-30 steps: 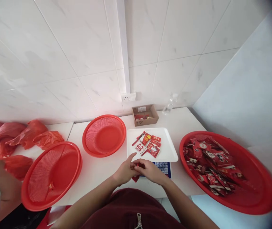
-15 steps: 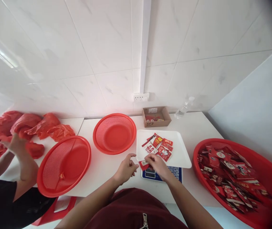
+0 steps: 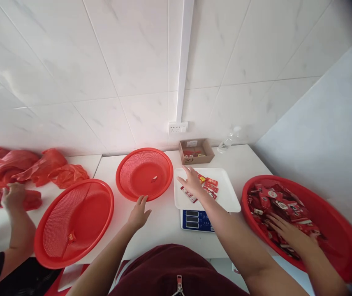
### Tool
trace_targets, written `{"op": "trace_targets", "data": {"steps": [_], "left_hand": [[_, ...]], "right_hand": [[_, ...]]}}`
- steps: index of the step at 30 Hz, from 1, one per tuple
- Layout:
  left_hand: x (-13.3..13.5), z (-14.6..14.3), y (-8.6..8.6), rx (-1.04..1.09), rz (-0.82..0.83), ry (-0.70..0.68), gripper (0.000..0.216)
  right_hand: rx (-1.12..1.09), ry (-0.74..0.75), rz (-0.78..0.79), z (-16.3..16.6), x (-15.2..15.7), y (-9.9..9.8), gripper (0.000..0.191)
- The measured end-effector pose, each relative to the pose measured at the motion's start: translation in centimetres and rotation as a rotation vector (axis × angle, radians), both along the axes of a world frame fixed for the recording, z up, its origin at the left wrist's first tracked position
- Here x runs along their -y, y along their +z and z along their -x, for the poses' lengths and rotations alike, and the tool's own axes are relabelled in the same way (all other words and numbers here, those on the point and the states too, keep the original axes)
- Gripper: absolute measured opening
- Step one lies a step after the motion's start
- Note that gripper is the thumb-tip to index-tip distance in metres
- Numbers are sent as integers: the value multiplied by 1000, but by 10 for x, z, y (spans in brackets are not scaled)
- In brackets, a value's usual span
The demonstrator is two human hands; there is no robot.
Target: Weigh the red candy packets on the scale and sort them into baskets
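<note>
My right hand (image 3: 191, 183) reaches over the white scale tray (image 3: 225, 199), fingers spread on the small red snack packets (image 3: 208, 187) lying there; it holds nothing. My left hand (image 3: 139, 212) rests open on the white table (image 3: 163, 222), just below the rim of the middle red mesh basket (image 3: 133, 191). One small packet (image 3: 154, 179) lies inside that basket. The scale's blue keypad (image 3: 194, 220) shows in front of the tray.
Another person's hand (image 3: 287, 232) digs in the large red basket of packets (image 3: 333, 222) at right. At left, a second person's hands (image 3: 6, 197) handle red plastic bags (image 3: 40, 168) beside a big red basket (image 3: 74, 222). A cardboard box (image 3: 196, 151) and bottle (image 3: 227, 142) stand by the wall.
My hands have parted: the right moved up onto the tray, the left toward the middle basket. A packet now lies in that basket. Another hand entered the right basket.
</note>
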State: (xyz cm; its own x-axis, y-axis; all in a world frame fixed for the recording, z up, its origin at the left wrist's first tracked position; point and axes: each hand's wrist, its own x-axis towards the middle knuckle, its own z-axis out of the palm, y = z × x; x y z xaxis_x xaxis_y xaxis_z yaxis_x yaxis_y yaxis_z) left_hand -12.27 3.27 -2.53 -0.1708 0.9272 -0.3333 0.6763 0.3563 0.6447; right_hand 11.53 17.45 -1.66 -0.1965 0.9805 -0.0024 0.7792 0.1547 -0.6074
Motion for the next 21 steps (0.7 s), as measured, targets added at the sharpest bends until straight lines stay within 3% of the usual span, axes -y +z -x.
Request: {"op": "trace_targets", "data": {"steps": [3, 7, 10, 15, 21], "left_hand": [[1, 5, 1, -43, -7, -59, 53], [6, 5, 3, -56, 12, -96, 50], [12, 5, 1, -39, 21, -116, 51], [20, 5, 3, -10, 60, -101, 52], [22, 4, 6, -194, 119, -233, 54]], "right_hand": [[349, -76, 56, -25, 1, -18, 74], [495, -24, 189, -45, 2, -40, 83], [509, 5, 113, -44, 4, -45, 78], [460, -15, -153, -39, 4, -44, 47], [327, -160, -126, -37, -11, -45, 33]]}}
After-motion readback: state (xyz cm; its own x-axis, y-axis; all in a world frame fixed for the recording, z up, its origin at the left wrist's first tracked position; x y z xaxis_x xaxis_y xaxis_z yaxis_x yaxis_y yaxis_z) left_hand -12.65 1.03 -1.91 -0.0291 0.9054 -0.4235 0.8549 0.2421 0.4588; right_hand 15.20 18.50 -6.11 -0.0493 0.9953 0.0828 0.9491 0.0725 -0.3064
